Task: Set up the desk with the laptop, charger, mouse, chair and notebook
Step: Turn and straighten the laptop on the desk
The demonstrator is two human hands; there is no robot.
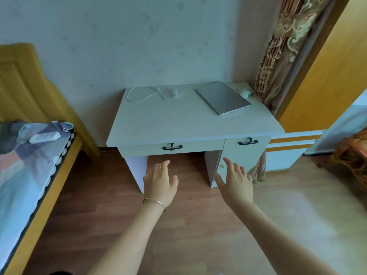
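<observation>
A white desk (178, 124) stands against the far wall. A closed grey laptop (223, 97) lies on its right part. A white cable (143, 93) is coiled at the desk's back left, with a small white plug (175, 94) beside it. A white charger block (245, 93) sits at the back right corner behind the laptop. My left hand (160, 183) and my right hand (235, 181) are stretched out in front of the desk, below its top, fingers spread, holding nothing. No chair, mouse or notebook is in view.
A bed with a yellow wooden frame (45, 187) runs along the left, with a white remote (45, 137) on its bedding. A patterned curtain (278, 56) and yellow wardrobe (325, 76) stand at the right. A wicker piece (351, 155) is at the far right. Wooden floor lies before the desk.
</observation>
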